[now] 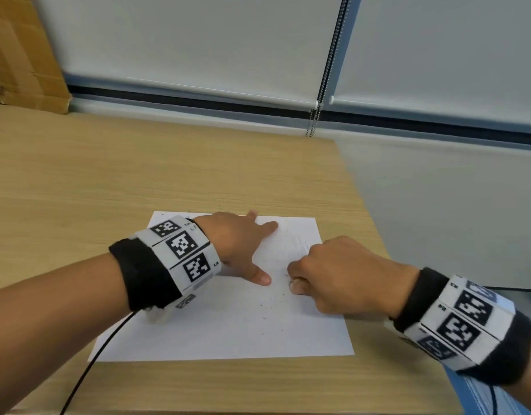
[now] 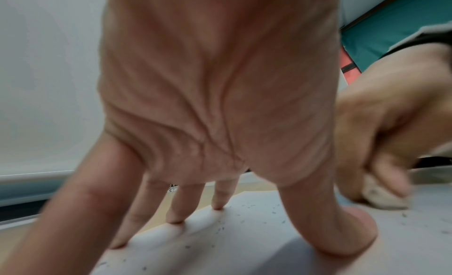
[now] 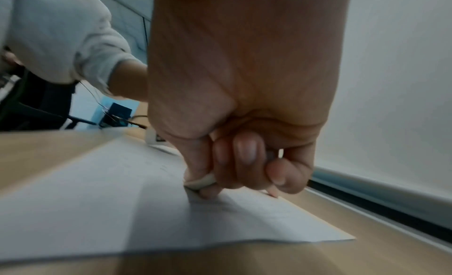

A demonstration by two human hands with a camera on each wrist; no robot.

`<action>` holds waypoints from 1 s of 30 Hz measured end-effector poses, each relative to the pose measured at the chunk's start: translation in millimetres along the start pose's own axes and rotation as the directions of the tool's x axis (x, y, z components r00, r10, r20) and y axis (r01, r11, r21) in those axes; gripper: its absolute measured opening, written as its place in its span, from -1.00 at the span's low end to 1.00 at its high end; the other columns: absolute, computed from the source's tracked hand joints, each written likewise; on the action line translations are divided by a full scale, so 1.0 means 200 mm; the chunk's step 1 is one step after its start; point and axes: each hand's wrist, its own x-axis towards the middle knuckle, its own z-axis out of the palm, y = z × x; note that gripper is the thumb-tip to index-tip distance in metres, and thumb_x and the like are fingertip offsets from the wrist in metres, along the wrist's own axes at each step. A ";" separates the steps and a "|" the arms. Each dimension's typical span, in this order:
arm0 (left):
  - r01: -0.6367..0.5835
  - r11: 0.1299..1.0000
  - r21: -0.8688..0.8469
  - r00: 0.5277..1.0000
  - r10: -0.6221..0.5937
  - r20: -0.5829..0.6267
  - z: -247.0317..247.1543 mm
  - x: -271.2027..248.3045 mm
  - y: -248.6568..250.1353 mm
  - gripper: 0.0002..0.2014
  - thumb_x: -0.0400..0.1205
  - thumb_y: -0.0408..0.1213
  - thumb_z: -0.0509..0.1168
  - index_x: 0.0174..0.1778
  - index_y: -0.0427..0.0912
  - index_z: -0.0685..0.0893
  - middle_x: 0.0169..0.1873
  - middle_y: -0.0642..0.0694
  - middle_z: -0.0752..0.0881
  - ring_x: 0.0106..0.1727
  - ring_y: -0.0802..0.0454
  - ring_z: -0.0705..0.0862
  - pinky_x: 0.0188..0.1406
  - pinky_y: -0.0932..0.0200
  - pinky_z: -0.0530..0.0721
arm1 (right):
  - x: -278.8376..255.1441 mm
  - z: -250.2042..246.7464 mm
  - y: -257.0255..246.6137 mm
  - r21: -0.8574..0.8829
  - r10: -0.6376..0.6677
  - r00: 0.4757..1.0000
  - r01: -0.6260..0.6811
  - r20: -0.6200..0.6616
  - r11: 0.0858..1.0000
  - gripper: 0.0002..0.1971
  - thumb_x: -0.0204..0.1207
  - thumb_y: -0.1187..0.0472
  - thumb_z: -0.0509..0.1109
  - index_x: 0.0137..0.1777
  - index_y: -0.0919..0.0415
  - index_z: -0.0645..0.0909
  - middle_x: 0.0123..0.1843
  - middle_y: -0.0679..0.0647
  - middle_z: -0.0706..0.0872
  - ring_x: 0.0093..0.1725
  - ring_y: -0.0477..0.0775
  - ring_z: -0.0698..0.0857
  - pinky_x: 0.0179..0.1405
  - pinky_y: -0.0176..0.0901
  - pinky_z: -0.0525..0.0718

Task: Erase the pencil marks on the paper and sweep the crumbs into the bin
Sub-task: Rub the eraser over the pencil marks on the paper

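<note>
A white sheet of paper [image 1: 234, 330] lies on the wooden table [image 1: 138, 175]. My left hand [image 1: 243, 247] presses flat on the sheet's upper part with fingers spread; its fingertips [image 2: 220, 203] touch the paper [image 2: 244, 240]. My right hand [image 1: 333, 274] is curled round a pale eraser [image 2: 384, 198] and holds it down against the sheet on its right side; the eraser [image 3: 200, 180] shows under the curled fingers. Faint pencil lines [image 1: 300, 244] remain beyond the right hand. Dark crumbs [image 1: 270, 307] are scattered over the middle of the paper. No bin is in view.
The table's right edge [image 1: 372, 211] runs close to the right hand, with grey floor beyond. A cardboard box [image 1: 21, 55] stands at the back left. Window blinds with a bead chain [image 1: 315, 115] back the table. A black cable [image 1: 87, 372] trails from the left wrist.
</note>
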 end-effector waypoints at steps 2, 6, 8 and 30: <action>-0.002 1.000 0.001 1.000 0.002 0.011 0.00 0.00 0.00 0.07 0.44 0.44 0.28 0.67 0.25 -0.28 0.71 -0.07 -0.22 0.63 -0.34 0.22 0.40 -0.21 0.49 | -0.02 0.02 0.00 0.005 0.000 1.000 0.001 -0.022 1.000 -0.81 0.57 0.10 0.20 -0.26 0.11 0.46 -0.53 -0.04 0.35 -0.57 -0.01 0.30 -0.53 -0.12 0.23; 0.000 0.999 0.033 0.999 -0.001 0.039 -0.01 -0.01 0.00 0.05 0.46 0.46 0.22 0.65 0.27 -0.34 0.70 -0.07 -0.27 0.65 -0.38 0.16 0.45 -0.28 0.43 | -0.08 0.02 -0.05 0.057 -0.068 0.997 0.065 0.046 0.996 -0.79 0.58 0.08 0.21 -0.28 0.09 0.45 -0.54 -0.04 0.35 -0.59 0.00 0.31 -0.52 -0.13 0.28; 0.003 0.999 0.048 0.998 -0.006 0.060 -0.03 -0.01 0.01 0.05 0.47 0.46 0.20 0.64 0.25 -0.38 0.69 -0.08 -0.30 0.64 -0.35 0.19 0.44 -0.25 0.45 | -0.05 0.01 -0.03 0.045 -0.024 0.999 0.023 0.034 0.999 -0.79 0.59 0.07 0.20 -0.26 0.11 0.47 -0.52 -0.05 0.38 -0.55 0.00 0.34 -0.47 -0.08 0.34; 0.046 0.998 0.042 0.994 -0.050 0.095 -0.03 -0.05 0.06 0.33 0.23 0.58 0.31 0.63 0.16 -0.46 0.67 -0.10 -0.39 0.67 -0.42 0.00 0.54 -0.29 0.32 | 0.19 -0.02 0.16 0.074 0.051 0.997 -0.056 0.063 0.996 -0.76 0.62 0.01 0.19 -0.25 0.07 0.47 -0.43 -0.07 0.47 -0.34 0.08 0.49 -0.38 -0.10 0.38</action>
